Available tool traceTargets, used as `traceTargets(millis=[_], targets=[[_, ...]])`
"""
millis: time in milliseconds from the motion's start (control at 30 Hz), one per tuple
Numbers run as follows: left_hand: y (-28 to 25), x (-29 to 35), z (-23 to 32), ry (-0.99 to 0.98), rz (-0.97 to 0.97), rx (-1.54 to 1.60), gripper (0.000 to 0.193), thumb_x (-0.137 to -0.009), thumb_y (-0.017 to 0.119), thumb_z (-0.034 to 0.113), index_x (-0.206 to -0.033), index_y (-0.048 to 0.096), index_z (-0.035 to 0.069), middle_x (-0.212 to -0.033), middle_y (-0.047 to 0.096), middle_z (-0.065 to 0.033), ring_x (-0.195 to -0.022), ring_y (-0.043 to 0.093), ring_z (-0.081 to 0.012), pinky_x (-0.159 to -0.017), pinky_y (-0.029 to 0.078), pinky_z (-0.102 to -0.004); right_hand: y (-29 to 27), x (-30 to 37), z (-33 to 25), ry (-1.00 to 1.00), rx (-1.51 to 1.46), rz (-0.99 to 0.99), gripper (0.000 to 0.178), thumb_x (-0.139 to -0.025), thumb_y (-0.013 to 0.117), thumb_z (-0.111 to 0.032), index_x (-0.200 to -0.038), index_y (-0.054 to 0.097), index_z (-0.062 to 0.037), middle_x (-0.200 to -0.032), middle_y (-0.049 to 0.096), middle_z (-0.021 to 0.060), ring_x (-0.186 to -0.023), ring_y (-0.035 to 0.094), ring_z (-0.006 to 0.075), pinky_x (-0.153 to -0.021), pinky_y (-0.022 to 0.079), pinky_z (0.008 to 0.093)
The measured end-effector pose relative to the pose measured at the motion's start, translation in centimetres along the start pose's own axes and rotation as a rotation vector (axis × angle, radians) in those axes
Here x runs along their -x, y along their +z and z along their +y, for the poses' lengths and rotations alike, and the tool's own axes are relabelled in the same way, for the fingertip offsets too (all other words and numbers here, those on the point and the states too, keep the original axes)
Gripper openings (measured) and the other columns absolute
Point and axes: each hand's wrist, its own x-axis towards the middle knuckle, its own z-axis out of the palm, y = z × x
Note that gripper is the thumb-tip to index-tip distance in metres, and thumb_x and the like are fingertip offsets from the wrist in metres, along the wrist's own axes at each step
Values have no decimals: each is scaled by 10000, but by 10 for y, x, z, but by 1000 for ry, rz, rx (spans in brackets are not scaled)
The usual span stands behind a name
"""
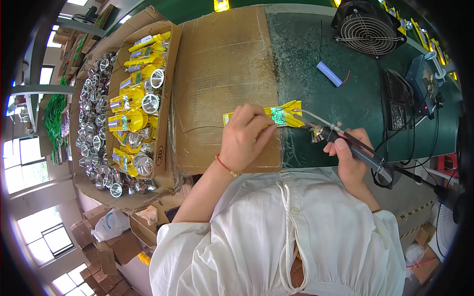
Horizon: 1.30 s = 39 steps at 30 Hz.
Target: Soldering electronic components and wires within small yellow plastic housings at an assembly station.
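A yellow plastic flashlight body (296, 114) lies across the seam between cardboard and green mat, a small green circuit board (278, 116) on it. Over its left part is my left hand (243, 137), thumb and fingers pinched together beside the board, apparently on a thin dark wire (203, 128) that trails out to the left. The exact pinch point is hidden. My right hand (351, 154) grips a soldering iron (363, 157) with a thin feed tube along it. Its tip points at the board's right side. A small shiny reflector (317, 136) sits below the tip.
On the left, a cardboard box (170, 98) holds yellow flashlight bodies with reflectors, beside many loose silver reflectors (94, 118). A blue cylindrical battery (329, 74) with wires lies on the green mat. Farther right are a black fan (368, 32) and a blue soldering station (423, 81) with cables.
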Motion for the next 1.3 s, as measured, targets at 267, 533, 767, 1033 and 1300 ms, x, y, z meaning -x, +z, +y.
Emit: traceTargets(millis=[267,533,767,1033,1300], targets=[[8,-1,8,-227,67,47,117,-609,646,-17,-671,552,15,-807,493,-85,-762,505,-261,-653,428,-343,5,7,10,8,143,-109,119,-809,548,-31,-855,452,21,-681,537,108,-563,551,148,-528,470,257],[6,-3,7,-280,34,74,108,-602,634,-18,-644,539,12,-796,495,-95,-758,504,-271,-650,424,-341,10,7,12,43,87,-76,130,-813,559,-47,-856,453,14,-667,542,97,-569,555,142,-514,459,247],[8,-3,9,-262,57,18,109,-597,627,-9,-627,528,25,-779,500,-94,-751,490,-276,-636,420,-347,12,6,14,42,100,-90,127,-813,561,-53,-842,458,15,-651,545,94,-566,561,143,-509,459,245],[6,-5,9,-298,21,65,98,-600,624,-6,-617,531,19,-767,504,-101,-749,500,-277,-643,425,-348,8,7,19,27,-17,-28,146,-819,576,-66,-876,483,31,-706,589,118,-596,588,130,-516,473,228],[2,-8,7,-315,-28,73,86,-607,627,1,-609,542,8,-757,510,-113,-738,512,-279,-651,429,-353,8,7,13,71,45,-42,130,-820,544,-54,-863,445,17,-642,536,96,-559,549,156,-525,465,267]])
